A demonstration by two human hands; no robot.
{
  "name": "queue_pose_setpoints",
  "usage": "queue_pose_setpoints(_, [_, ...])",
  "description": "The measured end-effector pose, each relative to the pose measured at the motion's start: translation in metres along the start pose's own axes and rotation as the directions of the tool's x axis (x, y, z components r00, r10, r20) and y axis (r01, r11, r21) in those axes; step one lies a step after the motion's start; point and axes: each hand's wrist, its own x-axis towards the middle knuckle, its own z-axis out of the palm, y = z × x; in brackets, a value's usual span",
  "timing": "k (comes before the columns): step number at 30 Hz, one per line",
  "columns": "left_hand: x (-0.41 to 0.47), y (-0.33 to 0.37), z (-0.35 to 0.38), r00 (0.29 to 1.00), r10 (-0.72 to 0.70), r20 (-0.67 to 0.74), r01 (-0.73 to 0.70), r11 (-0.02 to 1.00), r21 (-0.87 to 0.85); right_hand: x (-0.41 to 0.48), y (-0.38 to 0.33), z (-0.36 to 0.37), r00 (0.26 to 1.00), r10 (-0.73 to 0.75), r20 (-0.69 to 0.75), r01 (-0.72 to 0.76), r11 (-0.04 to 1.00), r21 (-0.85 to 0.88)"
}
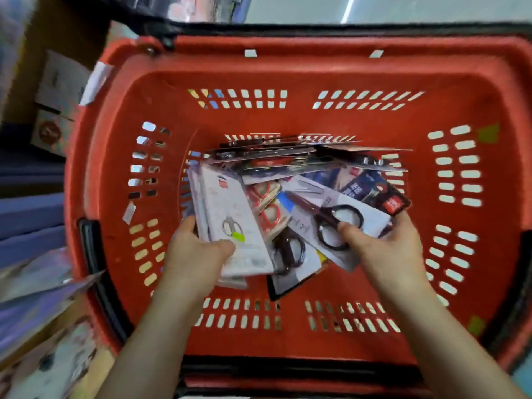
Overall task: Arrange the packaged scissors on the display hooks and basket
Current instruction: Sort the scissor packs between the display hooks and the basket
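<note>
A red plastic basket (288, 116) fills the view from above, with several packaged scissors piled in its bottom. My left hand (198, 251) grips a small stack of white-carded packs (230, 214) at the pile's left, thumb on top. My right hand (385, 246) holds a white pack with black-handled scissors (342, 217) at the right, thumb pressed on the handles. Between them lie packs with red-handled scissors (269, 211) and another black-handled pair (290, 251). More packs (276, 159) stand on edge against the far wall.
Black carry handles (95, 263) fold down along the basket's sides. Cardboard boxes (54, 90) stand at the upper left and glossy packaged goods (34, 306) lie at the lower left. Pale floor (403, 10) shows beyond the far rim.
</note>
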Motion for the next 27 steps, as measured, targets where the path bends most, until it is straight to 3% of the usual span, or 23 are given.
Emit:
queue_pose_setpoints(3, [-0.025,0.005,0.004,1.000,0.013,-0.005,-0.014,0.988,-0.153,-0.022,-0.022,-0.031,0.992,-0.123,-0.027,0.120,0.987,-0.108])
queue_pose_setpoints(6, [-0.045,0.009,0.004,0.994,0.069,-0.081,-0.082,0.982,-0.168,-0.036,-0.044,-0.058,0.967,-0.252,-0.029,0.243,0.954,-0.177])
queue_pose_setpoints(10, [-0.084,0.026,0.010,0.950,0.280,-0.141,-0.282,0.959,0.004,-0.042,-0.064,-0.075,0.940,-0.340,-0.008,0.339,0.939,-0.062])
queue_pose_setpoints(14, [-0.110,0.041,0.040,0.916,0.396,0.070,-0.402,0.910,0.106,-0.037,-0.061,-0.048,0.952,-0.282,0.120,0.275,0.959,0.075])
queue_pose_setpoints(17, [-0.102,0.045,0.059,0.846,0.456,0.275,-0.478,0.878,0.016,-0.028,-0.052,-0.029,0.968,-0.152,0.198,0.123,0.980,0.155])
queue_pose_setpoints(19, [-0.086,0.041,0.065,0.841,0.434,0.322,-0.422,0.900,-0.112,-0.023,-0.045,-0.026,0.978,-0.068,0.195,0.017,0.968,0.252])
queue_pose_setpoints(24, [-0.054,0.025,0.073,0.951,0.285,0.119,-0.276,0.957,-0.089,-0.026,-0.026,-0.029,0.990,0.018,0.142,-0.076,0.907,0.414])
queue_pose_setpoints(26, [-0.047,0.023,0.070,0.963,0.137,0.232,-0.089,0.975,-0.203,-0.029,-0.024,-0.032,0.987,-0.023,0.157,-0.044,0.909,0.415])
queue_pose_setpoints(27, [-0.046,0.023,0.068,0.937,0.103,0.334,-0.006,0.960,-0.279,-0.030,-0.024,-0.034,0.982,-0.076,0.171,0.006,0.927,0.376])
